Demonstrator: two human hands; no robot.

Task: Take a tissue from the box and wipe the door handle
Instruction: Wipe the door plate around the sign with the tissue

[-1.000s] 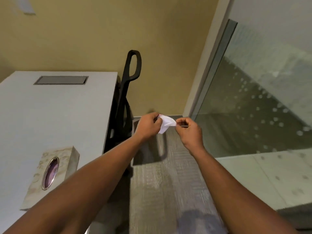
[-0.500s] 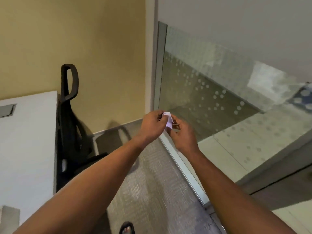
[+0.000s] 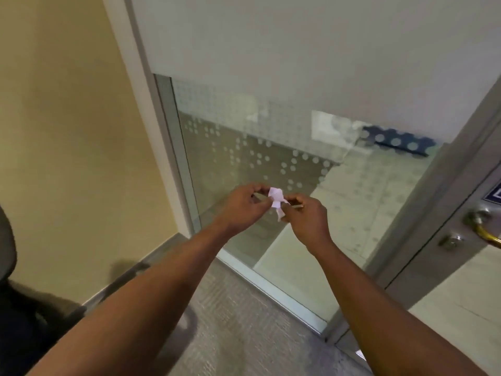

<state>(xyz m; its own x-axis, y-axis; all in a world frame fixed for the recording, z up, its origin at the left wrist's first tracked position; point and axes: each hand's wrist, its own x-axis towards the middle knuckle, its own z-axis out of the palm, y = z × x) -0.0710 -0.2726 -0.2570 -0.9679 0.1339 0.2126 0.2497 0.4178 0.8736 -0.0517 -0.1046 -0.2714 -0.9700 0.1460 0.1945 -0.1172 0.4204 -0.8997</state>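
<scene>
White tissue (image 3: pixel 277 200) pinched between left hand (image 3: pixel 242 207), right hand (image 3: pixel 307 221).

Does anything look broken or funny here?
Nothing looks broken. The tissue is scrunched into a little wad, pinched between the left hand and right hand in front of the dotted glass panel. The door handle at the far right is not yet touched.

Both arms stretched forward, left hand (image 3: pixel 240 208) and right hand (image 3: pixel 307 219) pinching a small crumpled tissue (image 3: pixel 277 200) between them, before a dotted glass panel (image 3: pixel 271 169). Far right, a door handle (image 3: pixel 484 226), well apart from the hands. Grey carpet (image 3: pixel 238 329) below; yellow wall (image 3: pixel 67 131) at left.
</scene>
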